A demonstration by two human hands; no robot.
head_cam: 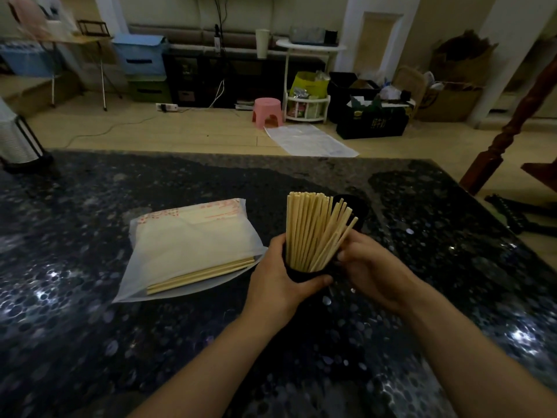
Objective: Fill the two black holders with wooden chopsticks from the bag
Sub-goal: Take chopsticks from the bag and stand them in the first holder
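The left hand [278, 274] is curled around the near black round holder [304, 274], probably to keep it steady, while the right hand [372, 271] closes on the leaning pale wooden chopsticks [310, 230] inside it, seemingly to settle them upright. A second black holder [357, 208] stands just behind, and I cannot tell how full it is. To the left lies the translucent white plastic bag [187, 245] with several chopsticks left at its open end. All rests on a dark speckled stone worktop [120, 342]; beyond, a pink plastic stool [268, 111] stands on the wooden floor.
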